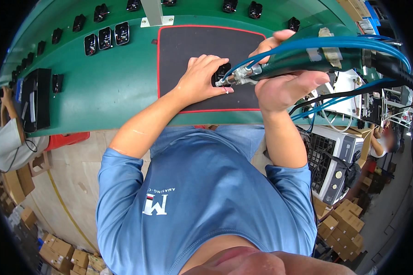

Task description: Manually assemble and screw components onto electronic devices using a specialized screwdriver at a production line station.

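On a black mat with a red border [174, 46], my left hand [195, 79] steadies a small black plastic housing [221, 71], its fingers round the far side and the thumb on the near side. My right hand [280, 91] grips a thick dark green powered screwdriver [303, 60], held almost level in this view. Blue air hoses [316, 42] run along the tool to its metal nose [238, 75]. That nose reaches the housing, between my left thumb and fingers. Whether the tip touches a screw is too small to tell.
Three open black housings [105, 38] stand in a row on the green bench [105, 82]. Several more lie along the far belt. A metal post [153, 13] rises behind the mat. Cables and white equipment [342, 98] are at right; a black bin [36, 98] is at left.
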### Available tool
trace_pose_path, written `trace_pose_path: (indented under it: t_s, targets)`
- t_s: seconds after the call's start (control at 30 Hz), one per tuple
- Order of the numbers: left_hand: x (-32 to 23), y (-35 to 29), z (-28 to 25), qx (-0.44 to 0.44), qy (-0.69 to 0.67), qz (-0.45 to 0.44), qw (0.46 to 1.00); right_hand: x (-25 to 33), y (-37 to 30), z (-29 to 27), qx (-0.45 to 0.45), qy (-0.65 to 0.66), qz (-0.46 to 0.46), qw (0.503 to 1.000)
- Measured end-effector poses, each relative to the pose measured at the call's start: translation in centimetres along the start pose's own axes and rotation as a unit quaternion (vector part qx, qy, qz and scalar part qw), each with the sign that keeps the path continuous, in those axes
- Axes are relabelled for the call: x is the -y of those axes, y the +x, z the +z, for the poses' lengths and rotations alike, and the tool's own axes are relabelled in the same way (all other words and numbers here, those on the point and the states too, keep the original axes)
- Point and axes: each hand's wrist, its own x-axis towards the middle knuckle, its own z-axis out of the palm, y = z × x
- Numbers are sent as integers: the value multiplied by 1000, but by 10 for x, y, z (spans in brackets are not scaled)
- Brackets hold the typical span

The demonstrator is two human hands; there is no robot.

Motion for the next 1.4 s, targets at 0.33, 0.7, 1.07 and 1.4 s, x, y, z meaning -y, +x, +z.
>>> trace_pose_path:
  t_s: [0.33, 0.7, 1.07, 1.4]
  targets:
    - [-4, 0, -4, 17, 0, -1, 1000, 19, 19, -2, 59, 83, -9, 995]
    - [-3, 1, -2, 2, -19, 7, 1000, 2, 7, 11, 24, 32, -55, 998]
    - [0, -2, 1, 15, -10, 3, 1000, -11, 0, 10, 37, 0, -64, 997]
    - [10, -3, 0, 35, 35, -6, 999, -30, -6, 16, 48, 122, -8, 991]
